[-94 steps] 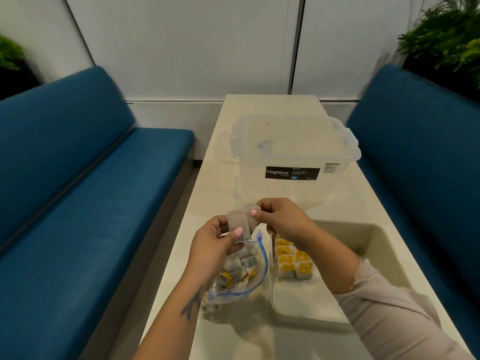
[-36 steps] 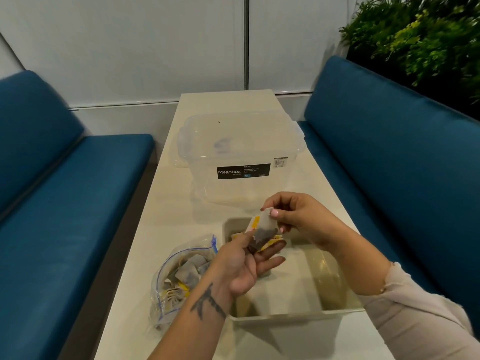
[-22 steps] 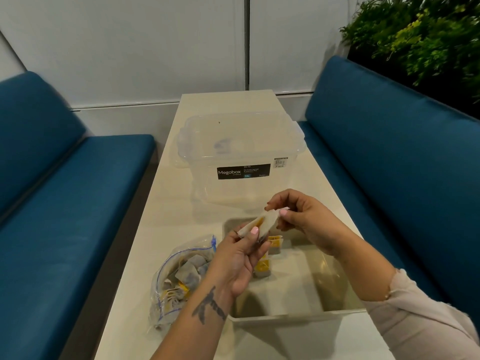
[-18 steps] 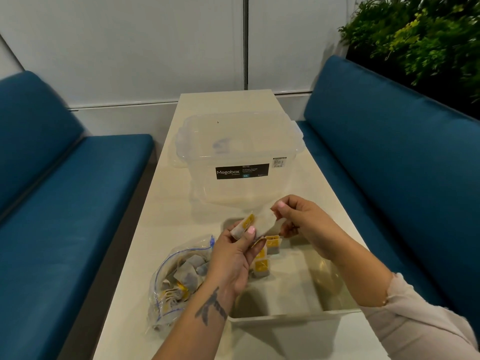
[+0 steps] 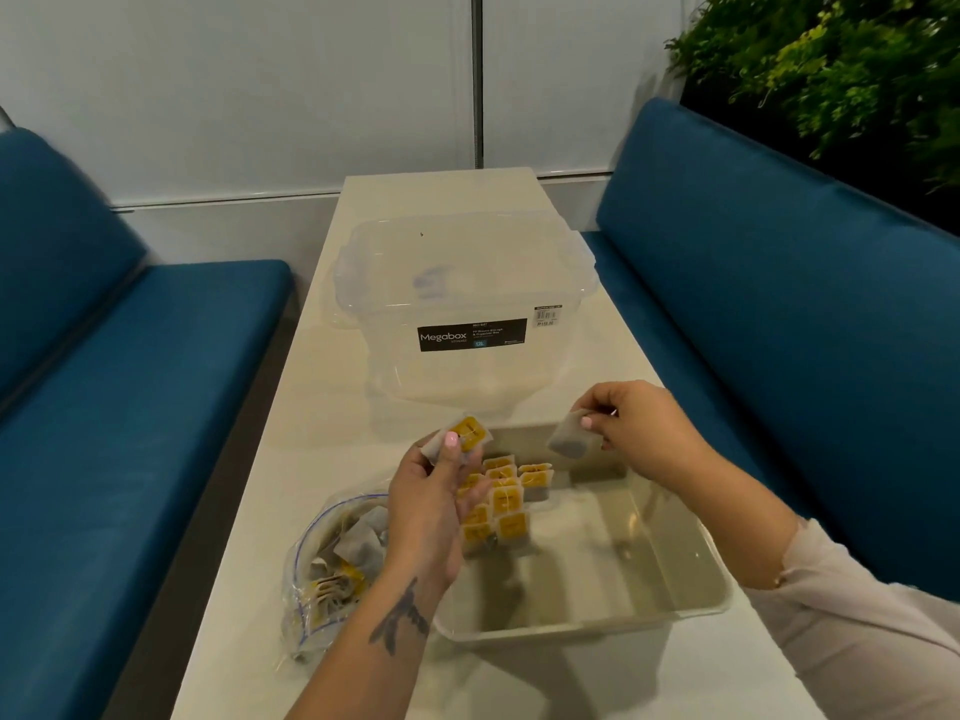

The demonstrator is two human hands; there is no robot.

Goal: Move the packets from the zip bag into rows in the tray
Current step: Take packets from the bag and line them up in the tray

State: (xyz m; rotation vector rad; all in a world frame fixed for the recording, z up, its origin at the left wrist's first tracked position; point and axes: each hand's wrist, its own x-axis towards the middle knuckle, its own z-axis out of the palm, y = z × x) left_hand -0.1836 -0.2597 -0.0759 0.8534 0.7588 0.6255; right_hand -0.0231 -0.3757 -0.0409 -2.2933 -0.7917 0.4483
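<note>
Left hand (image 5: 431,504) and right hand (image 5: 636,423) each pinching a packet above tray (image 5: 597,623)

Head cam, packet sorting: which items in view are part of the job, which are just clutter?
In the job:
zip bag
tray
packets in tray
yellow-tagged packet in left hand
grey packet in right hand

Lying about:
Megabox storage box
blue benches
plants
</note>
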